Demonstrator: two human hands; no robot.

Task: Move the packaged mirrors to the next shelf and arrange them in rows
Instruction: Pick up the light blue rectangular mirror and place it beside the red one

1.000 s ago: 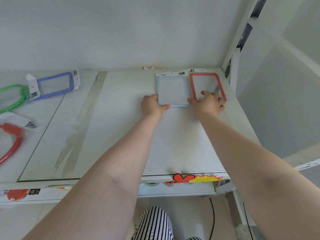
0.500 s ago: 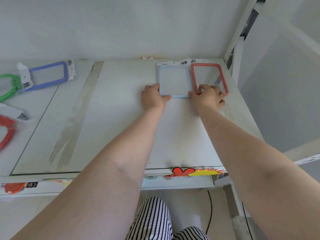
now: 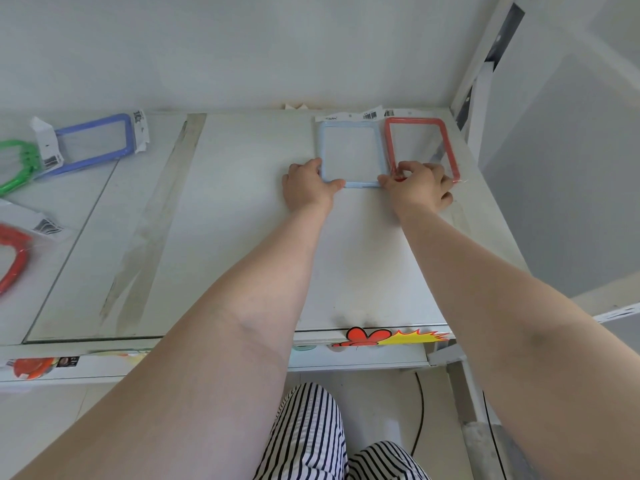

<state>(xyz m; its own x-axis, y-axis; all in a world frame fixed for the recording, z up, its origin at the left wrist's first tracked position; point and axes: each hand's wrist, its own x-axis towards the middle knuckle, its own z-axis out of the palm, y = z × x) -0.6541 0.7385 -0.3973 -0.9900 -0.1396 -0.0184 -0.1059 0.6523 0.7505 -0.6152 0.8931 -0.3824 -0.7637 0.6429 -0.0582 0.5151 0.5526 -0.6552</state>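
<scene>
The left hand (image 3: pixel 306 187) holds the near-left corner of the pale blue mirror (image 3: pixel 351 151), thumb along its lower edge and fingers up its side; the right hand (image 3: pixel 417 187) has curled fingers pinching the near-left corner of the red mirror (image 3: pixel 420 147), its thumb touching the blue one's near-right corner. Both mirrors lie flat, side by side and nearly touching, at the back right of the shelf (image 3: pixel 242 220), their barcoded header cards against the rear wall. They look light and stiff, glass in thin plastic rims under slick film, so they should slide easily on the smooth board but would crack if dropped or bent; the rim corners and long edges seem the safest hold, not the floppy card. Well apart on the left lie a darker blue mirror (image 3: pixel 93 143), a green round frame (image 3: pixel 15 166) and a red round frame (image 3: pixel 14 258). A taped seam (image 3: pixel 156 220) runs across the shelf between, and a metal upright (image 3: pixel 485 53) hems in the right end.
</scene>
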